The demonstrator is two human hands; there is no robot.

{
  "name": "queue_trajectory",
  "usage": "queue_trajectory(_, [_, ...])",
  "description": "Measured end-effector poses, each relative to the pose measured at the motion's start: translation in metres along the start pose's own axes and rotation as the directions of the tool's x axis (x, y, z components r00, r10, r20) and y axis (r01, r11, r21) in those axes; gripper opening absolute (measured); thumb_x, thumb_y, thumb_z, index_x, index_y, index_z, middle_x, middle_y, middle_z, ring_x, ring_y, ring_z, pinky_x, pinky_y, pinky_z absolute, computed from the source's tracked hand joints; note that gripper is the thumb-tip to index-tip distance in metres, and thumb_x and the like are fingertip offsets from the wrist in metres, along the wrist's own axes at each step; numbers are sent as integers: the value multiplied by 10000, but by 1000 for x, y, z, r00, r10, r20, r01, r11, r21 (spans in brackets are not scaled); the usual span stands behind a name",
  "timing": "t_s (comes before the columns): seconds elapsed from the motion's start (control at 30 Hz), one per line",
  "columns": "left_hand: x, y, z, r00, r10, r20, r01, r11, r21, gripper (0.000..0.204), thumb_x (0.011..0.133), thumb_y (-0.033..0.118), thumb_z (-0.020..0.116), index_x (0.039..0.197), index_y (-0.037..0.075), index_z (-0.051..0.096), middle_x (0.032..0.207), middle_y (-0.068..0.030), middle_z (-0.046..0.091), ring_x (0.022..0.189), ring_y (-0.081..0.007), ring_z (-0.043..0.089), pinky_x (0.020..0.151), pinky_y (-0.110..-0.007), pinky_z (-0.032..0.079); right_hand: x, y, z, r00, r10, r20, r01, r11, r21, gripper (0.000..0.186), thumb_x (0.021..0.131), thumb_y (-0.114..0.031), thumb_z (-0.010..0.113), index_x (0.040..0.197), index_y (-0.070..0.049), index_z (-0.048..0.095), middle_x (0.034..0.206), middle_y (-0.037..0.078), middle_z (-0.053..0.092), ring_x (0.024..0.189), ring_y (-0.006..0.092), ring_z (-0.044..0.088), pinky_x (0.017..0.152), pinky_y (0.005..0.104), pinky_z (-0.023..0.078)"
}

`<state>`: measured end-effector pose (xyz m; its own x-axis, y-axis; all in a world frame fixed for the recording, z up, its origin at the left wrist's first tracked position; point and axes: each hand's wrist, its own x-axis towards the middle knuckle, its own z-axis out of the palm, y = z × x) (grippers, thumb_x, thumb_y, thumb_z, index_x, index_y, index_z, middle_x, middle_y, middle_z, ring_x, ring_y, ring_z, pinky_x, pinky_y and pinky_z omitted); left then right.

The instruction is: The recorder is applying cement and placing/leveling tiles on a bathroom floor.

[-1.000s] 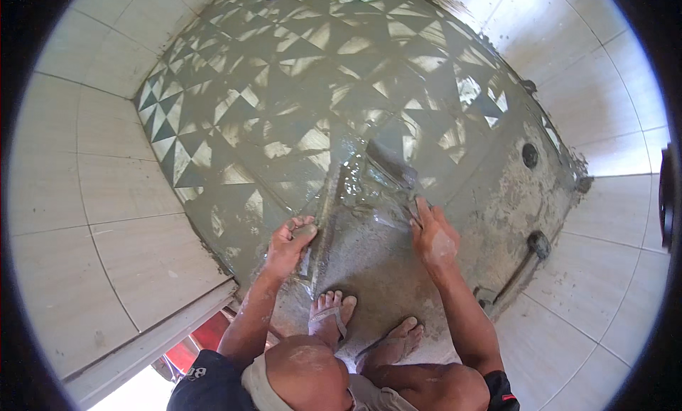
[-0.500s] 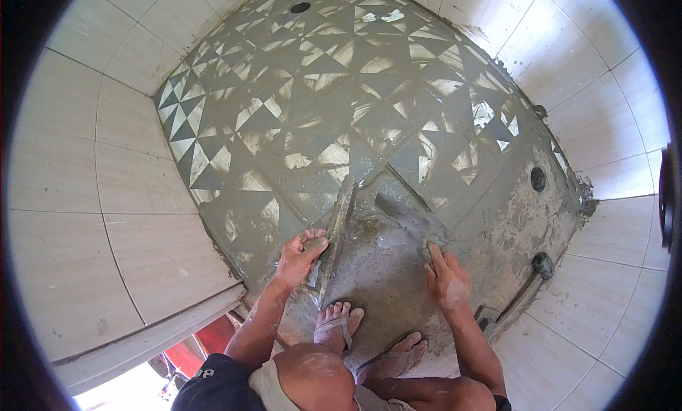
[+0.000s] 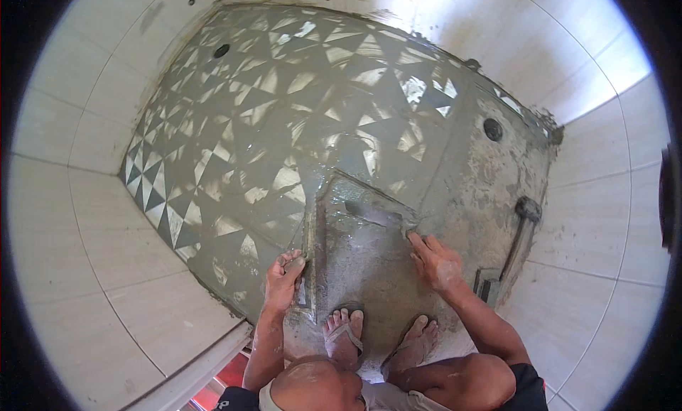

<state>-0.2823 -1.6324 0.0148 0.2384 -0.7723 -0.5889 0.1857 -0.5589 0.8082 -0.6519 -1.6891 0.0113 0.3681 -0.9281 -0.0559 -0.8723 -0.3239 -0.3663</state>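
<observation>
My left hand is at the left rim of a bare wet cement patch, beside the edge of the patterned floor tiles. Its fingers are bent in and the thumb lies against them; what they grip, if anything, is hidden. My right hand reaches to the patch's upper right corner. Its fingers are stretched forward, with the tips touching the wet grey mortar by the tile edge. A thin grey film covers most of the tiles' dark and light triangles.
A dark-headed mallet lies along the right wall, with a grey flat tool near its handle end. Round dark drain holes open in the rough cement at right and far left. Beige tiled walls enclose the floor. My sandalled feet stand on the patch.
The view has turned, so the floor and drain holes sit further left. My left hand stays beside the tile edge. The right hand stays near the patch's upper right corner, fingers still stretched.
</observation>
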Motion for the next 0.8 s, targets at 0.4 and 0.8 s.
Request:
queue_trajectory(0.4, [-4,5,2,999,39,8,-39,999,37,293,964,156,703,1227,44,635,866,74,596,605,-13,443,531,-208,346,-14,10,-1,1000,24,-19,-24,1000,14,509,881,-217,662,1376,-222,541,930,69,571,820,292,642,636,421,535])
queue_trajectory(0.8, [-5,7,16,1000,14,-19,-13,999,51,301,958,121,689,1244,46,636,1016,37,653,667,-5,507,541,-195,378,-9,43,-7,994,90,-62,-84,992,92,522,881,-243,678,1382,-188,544,1028,108,617,892,336,659,729,443,564])
